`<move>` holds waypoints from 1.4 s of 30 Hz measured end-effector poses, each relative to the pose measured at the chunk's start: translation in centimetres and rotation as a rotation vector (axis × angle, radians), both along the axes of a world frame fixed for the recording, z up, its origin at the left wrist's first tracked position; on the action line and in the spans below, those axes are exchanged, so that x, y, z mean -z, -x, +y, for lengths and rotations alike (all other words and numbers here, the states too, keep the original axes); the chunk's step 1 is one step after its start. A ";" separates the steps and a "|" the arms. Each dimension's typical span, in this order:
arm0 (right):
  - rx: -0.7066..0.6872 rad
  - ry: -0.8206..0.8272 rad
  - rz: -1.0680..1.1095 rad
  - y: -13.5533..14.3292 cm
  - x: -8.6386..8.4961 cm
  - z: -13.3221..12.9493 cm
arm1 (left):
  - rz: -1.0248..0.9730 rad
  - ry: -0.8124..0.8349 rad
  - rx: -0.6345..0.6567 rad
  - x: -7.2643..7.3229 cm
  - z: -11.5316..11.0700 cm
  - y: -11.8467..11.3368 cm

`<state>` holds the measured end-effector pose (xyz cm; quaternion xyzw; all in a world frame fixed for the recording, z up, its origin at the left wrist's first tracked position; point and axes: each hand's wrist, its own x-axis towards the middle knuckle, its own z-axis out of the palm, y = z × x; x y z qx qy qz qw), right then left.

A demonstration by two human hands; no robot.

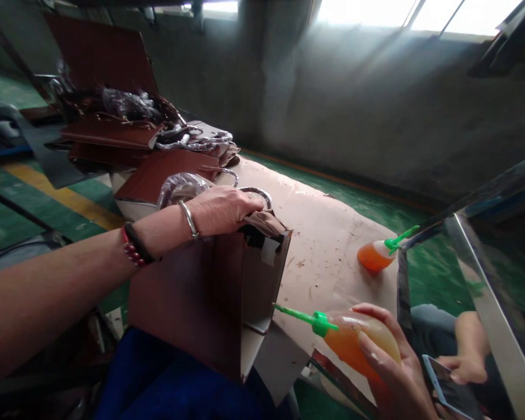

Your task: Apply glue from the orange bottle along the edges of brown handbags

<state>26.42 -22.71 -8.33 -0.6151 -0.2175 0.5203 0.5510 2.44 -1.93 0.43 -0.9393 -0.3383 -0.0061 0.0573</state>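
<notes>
My right hand [394,361] is wrapped round a soft squeeze bottle [354,335] of orange liquid. Its long green nozzle points left, with the tip close to the open side edge of a brown handbag [192,297]. The bag lies tilted over my lap and the table edge, its pale inside and a bit of light tape showing. With fingers closed over the bag's upper edge, my left hand [227,207] grips it by the bunched lining [265,221]; the fingertips are partly hidden. Plastic-wrapped handles [184,185] stick up behind that wrist.
Another bottle [374,256] of orange liquid with a green nozzle stands on the paper-covered table [319,233]. Several brown bags [114,128] are piled at the far left. A metal frame [485,286] runs along the right, where another person's hand [466,364] holds a phone [441,382].
</notes>
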 end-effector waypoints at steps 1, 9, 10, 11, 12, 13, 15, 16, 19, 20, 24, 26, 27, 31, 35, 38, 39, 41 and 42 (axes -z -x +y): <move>0.004 -0.024 -0.005 0.0 -0.1 0.1 | 0.004 -0.024 -0.009 -0.7 -0.2 0.2; 0.098 -0.193 -0.123 -0.6 0.2 2.0 | -0.082 -0.225 0.019 -3.9 0.1 0.1; 0.097 -0.204 -0.168 -0.6 0.4 2.3 | -0.082 -0.242 0.034 -3.8 0.0 -0.1; 0.094 -0.213 -0.216 -0.6 0.6 2.6 | -0.073 -0.260 0.047 -3.6 0.0 -0.2; 0.090 -0.216 -0.263 -0.6 0.8 2.9 | -0.057 -0.278 0.060 -3.3 -0.1 -0.4; 0.086 -0.215 -0.305 -0.5 1.0 3.1 | -0.036 -0.290 0.069 -3.1 -0.2 -0.6; 0.070 -0.204 -0.371 -0.1 1.3 3.5 | 0.002 -0.301 0.074 -2.6 -0.3 -0.9; 0.062 -0.194 -0.395 0.1 1.4 3.6 | 0.014 -0.305 0.070 -2.5 -0.3 -1.0; 0.039 -0.164 -0.443 0.8 1.4 3.8 | 0.039 -0.312 0.046 -2.3 -0.3 -1.2; 0.035 -0.157 -0.455 1.0 1.4 3.8 | 0.046 -0.312 0.037 -2.3 -0.2 -1.2; 0.025 -0.151 -0.548 1.2 1.3 4.2 | 0.063 -0.303 0.042 -2.3 0.0 -1.3; 0.004 -0.161 -0.606 1.0 1.6 4.3 | 0.065 -0.310 0.050 -2.1 0.0 -1.3; -0.014 -0.162 -0.628 0.9 1.9 4.3 | 0.064 -0.316 0.050 -2.1 0.1 -1.3; -0.130 -0.138 -0.660 0.4 3.3 4.1 | 0.055 -0.326 0.059 -2.0 0.1 -1.3; -0.163 -0.143 -0.702 0.4 4.0 3.7 | 0.086 -0.341 0.058 -2.6 0.0 -1.4; -0.144 -0.134 -0.683 0.4 3.7 3.6 | 0.113 -0.379 0.050 -3.1 -0.1 -1.6; -0.130 -0.131 -0.670 0.4 3.5 3.6 | 0.122 -0.395 0.048 -3.2 -0.1 -1.6; -0.092 -0.131 -0.648 0.4 3.1 3.7 | 0.136 -0.434 0.039 -3.3 -0.2 -1.8; -0.074 -0.133 -0.643 0.4 3.0 3.8 | 0.137 -0.450 0.038 -3.3 -0.3 -1.8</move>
